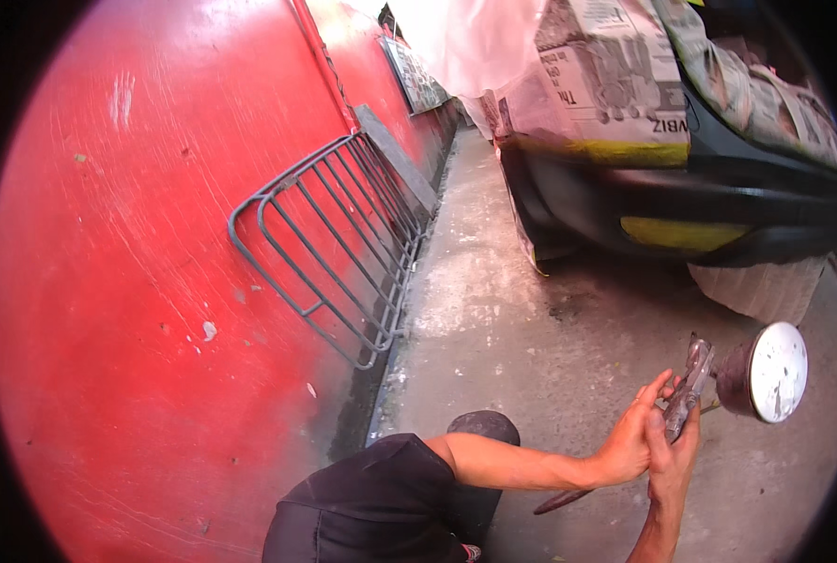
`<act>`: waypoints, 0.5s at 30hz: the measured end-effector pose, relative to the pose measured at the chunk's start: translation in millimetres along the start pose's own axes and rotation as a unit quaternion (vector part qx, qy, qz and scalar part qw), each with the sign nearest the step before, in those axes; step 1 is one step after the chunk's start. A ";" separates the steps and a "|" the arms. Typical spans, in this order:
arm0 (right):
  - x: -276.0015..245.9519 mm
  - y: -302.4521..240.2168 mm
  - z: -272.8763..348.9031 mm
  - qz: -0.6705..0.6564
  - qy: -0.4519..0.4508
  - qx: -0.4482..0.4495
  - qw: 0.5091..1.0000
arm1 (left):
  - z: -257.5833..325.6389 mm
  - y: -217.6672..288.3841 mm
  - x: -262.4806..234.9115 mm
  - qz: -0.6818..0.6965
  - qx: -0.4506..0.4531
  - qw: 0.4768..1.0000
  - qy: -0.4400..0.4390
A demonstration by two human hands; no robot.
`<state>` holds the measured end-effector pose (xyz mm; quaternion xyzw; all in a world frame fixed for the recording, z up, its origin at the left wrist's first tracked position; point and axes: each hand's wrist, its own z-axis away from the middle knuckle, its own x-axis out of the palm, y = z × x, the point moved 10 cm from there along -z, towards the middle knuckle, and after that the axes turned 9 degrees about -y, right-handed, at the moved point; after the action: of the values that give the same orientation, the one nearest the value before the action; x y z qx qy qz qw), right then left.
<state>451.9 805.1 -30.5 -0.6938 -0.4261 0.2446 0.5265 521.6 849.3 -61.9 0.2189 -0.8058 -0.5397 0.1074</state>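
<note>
While the right hand [674,462] wraps the grip of one spray gun [687,390], the left hand [625,448] lies against the gun's other side, fingers loosely spread and pointing up along it; whether they pinch any part, I cannot tell. Both hands, close together, hold the gun in the air above the floor [493,347], at the lower right. Its body is metal, smeared and dull. One round cup [736,380] sits at its far end, dark-sided, with one flat, disc-like pale lid [780,372] speckled with grey. One slim, dark, tapering piece [564,501] shows under the left forearm; its join to anything is hidden.

Beyond stands one vehicle end with one smooth, black, curved bumper [775,205], bearing two yellow areas, one strip and one rounded patch. Creased newspaper [615,89] covers the part above in at least two masses, beside one thin, pale pink sheet [489,42]. One pale, ribbed sheet [761,289] hangs beneath.

At left rises one glossy red wall [127,310], scratched and chipped. Leaning on it are one grey rack [329,244] of round bars with bent corners and one flat grey board [397,159]. The floor is rough, stained concrete. One black short sleeve [390,479] covers the left upper arm.
</note>
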 end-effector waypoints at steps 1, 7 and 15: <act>-5.6 7.4 0.1 -0.025 0.020 0.030 0.999 | 2.6 -2.8 5.6 -0.005 0.009 1.000 0.009; -13.5 48.1 22.5 0.003 0.042 0.033 0.999 | 42.6 5.6 8.4 -0.200 0.067 0.977 -0.030; -44.1 78.0 33.3 -0.146 0.250 0.019 0.957 | 39.3 19.3 -14.9 -0.436 0.057 0.873 -0.212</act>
<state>428.9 778.7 -119.4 -0.6527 -0.3731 -0.0079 0.6593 514.1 894.8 -58.8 0.4341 -0.6614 -0.5185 -0.3244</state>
